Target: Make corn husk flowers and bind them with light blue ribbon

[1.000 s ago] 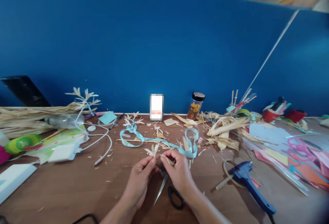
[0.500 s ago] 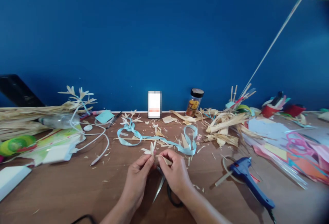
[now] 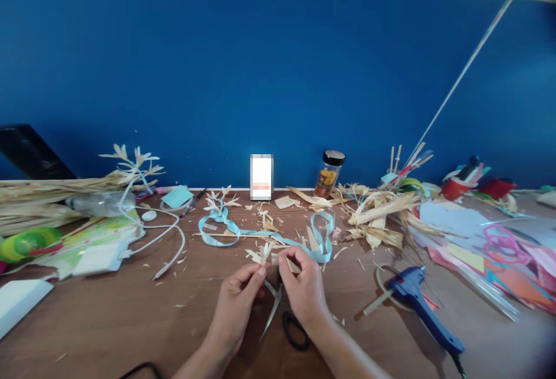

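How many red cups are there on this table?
2. The first red cup is at the back right, with things sticking up out of it; the second red cup is just right of it. More could be hidden.

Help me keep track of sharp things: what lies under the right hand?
Scissors lie on the table beneath the right hand: a blade and a black handle loop show. The hand covers part of them, and whatever else is directly below it cannot be seen.
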`<state>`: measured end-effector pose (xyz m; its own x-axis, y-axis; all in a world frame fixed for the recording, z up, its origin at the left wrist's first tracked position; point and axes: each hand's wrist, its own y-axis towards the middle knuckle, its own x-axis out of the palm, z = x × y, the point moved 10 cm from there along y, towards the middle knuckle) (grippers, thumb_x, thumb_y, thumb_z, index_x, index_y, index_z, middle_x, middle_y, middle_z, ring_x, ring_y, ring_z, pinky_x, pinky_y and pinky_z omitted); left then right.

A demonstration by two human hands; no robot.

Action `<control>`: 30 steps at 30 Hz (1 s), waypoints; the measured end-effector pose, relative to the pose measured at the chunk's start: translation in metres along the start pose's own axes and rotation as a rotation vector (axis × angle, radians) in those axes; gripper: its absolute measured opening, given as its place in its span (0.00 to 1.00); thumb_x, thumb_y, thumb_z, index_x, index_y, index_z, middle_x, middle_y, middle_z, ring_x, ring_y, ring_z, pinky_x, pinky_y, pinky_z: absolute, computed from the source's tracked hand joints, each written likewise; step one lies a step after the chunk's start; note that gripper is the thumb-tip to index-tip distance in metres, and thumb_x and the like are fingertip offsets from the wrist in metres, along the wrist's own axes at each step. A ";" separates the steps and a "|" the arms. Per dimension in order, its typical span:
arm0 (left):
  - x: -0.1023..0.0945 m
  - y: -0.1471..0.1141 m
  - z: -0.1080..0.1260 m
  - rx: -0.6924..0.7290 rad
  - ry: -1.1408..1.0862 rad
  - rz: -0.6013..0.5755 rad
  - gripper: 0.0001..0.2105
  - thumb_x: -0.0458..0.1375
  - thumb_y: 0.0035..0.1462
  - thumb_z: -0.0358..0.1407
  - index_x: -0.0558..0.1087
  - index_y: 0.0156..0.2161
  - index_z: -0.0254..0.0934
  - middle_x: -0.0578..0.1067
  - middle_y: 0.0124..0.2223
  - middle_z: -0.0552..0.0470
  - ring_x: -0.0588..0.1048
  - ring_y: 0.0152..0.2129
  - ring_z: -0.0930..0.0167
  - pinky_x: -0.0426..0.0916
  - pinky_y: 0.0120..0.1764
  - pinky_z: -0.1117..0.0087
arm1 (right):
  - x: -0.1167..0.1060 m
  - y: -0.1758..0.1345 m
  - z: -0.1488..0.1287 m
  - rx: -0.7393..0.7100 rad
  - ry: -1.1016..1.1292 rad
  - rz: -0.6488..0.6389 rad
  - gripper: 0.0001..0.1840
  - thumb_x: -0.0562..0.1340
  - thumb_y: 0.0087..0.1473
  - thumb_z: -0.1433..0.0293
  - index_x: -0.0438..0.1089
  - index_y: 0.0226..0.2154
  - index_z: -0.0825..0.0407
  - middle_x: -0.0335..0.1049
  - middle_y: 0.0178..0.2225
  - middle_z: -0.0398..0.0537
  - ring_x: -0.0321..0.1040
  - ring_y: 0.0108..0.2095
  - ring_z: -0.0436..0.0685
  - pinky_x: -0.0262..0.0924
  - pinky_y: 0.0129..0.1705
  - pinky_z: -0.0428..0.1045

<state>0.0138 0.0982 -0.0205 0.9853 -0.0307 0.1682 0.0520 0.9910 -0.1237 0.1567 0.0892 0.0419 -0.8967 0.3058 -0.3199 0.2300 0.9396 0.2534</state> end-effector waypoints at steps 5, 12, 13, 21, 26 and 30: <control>0.007 0.000 0.003 0.037 0.054 -0.071 0.12 0.57 0.48 0.40 0.77 0.35 0.35 0.72 0.25 0.52 0.64 0.22 0.74 0.59 0.25 0.76 | 0.017 -0.001 0.006 0.051 0.148 -0.121 0.07 0.55 0.51 0.70 0.67 0.25 0.53 0.70 0.24 0.44 0.66 0.28 0.53 0.59 0.31 0.45; 0.008 -0.001 -0.001 -0.015 0.048 -0.087 0.12 0.57 0.49 0.41 0.76 0.33 0.34 0.71 0.23 0.54 0.63 0.20 0.75 0.57 0.23 0.77 | 0.033 -0.005 0.025 0.187 0.350 -0.213 0.08 0.56 0.51 0.68 0.69 0.29 0.53 0.67 0.23 0.42 0.62 0.25 0.50 0.57 0.28 0.43; 0.007 -0.001 -0.001 -0.017 0.055 -0.084 0.13 0.57 0.49 0.42 0.76 0.33 0.34 0.71 0.24 0.53 0.64 0.20 0.74 0.57 0.23 0.77 | 0.033 -0.006 0.026 0.201 0.355 -0.213 0.09 0.56 0.51 0.67 0.70 0.29 0.54 0.67 0.23 0.42 0.62 0.24 0.50 0.56 0.27 0.43; 0.006 0.000 -0.003 -0.035 0.051 -0.069 0.13 0.57 0.48 0.42 0.75 0.30 0.33 0.70 0.22 0.54 0.63 0.20 0.75 0.57 0.23 0.77 | 0.039 -0.009 0.034 0.278 0.441 -0.219 0.09 0.58 0.50 0.66 0.70 0.30 0.55 0.66 0.21 0.41 0.60 0.23 0.49 0.54 0.26 0.43; 0.004 0.001 -0.005 -0.076 0.000 -0.057 0.12 0.59 0.47 0.41 0.73 0.27 0.31 0.69 0.21 0.55 0.62 0.19 0.78 0.57 0.23 0.78 | 0.042 -0.011 0.031 0.301 0.523 -0.237 0.07 0.59 0.50 0.67 0.68 0.28 0.55 0.64 0.20 0.39 0.58 0.22 0.47 0.53 0.25 0.42; 0.002 0.002 -0.010 -0.134 -0.081 -0.027 0.13 0.61 0.45 0.40 0.72 0.34 0.32 0.71 0.23 0.54 0.64 0.18 0.79 0.59 0.23 0.78 | 0.041 -0.011 0.026 0.304 0.540 -0.234 0.07 0.59 0.50 0.67 0.67 0.26 0.55 0.61 0.18 0.38 0.55 0.20 0.46 0.52 0.24 0.41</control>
<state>0.0171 0.0983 -0.0303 0.9671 -0.0411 0.2512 0.1049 0.9635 -0.2462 0.1275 0.0953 0.0022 -0.9814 0.0428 0.1873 0.0318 0.9976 -0.0612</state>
